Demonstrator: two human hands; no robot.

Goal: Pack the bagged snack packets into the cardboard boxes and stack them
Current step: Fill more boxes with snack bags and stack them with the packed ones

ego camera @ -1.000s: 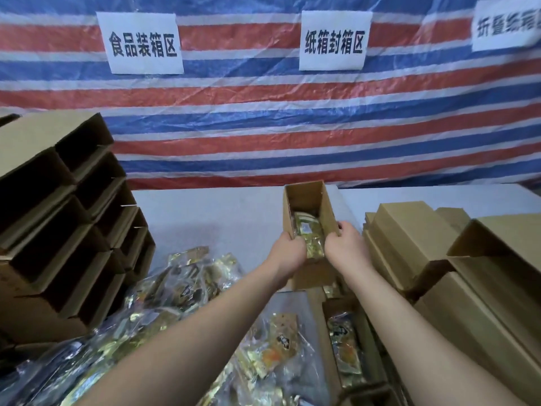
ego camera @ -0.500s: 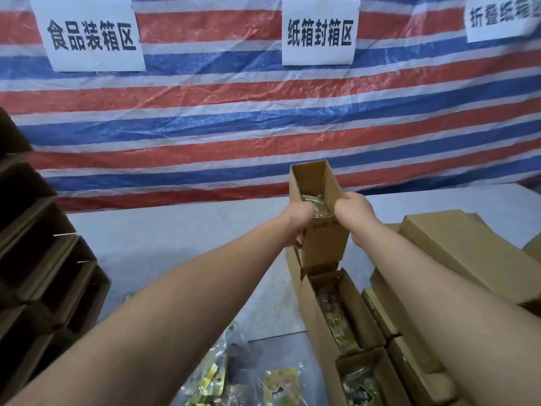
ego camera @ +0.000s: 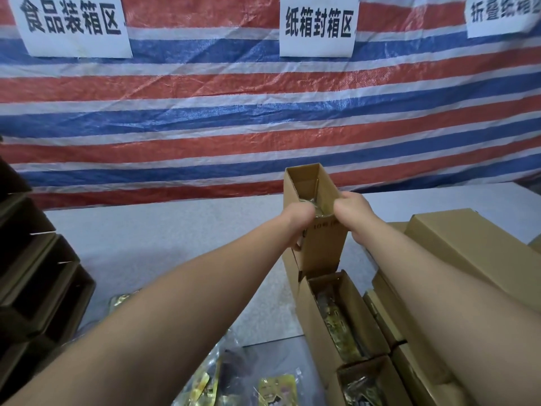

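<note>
Holding open cardboard box (ego camera: 317, 230) at frame centre, left hand (ego camera: 296, 218) and right hand (ego camera: 355, 215) fingers gripping opposite side walls near rim, steadying load. Snack packet (ego camera: 317, 207) inside. Filled boxes (ego camera: 344, 317) rowed below on tabletop (ego camera: 175, 230); likely stacking next.

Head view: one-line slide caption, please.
Both hands, left hand and right hand, grip an open cardboard box above packed boxes.
</note>
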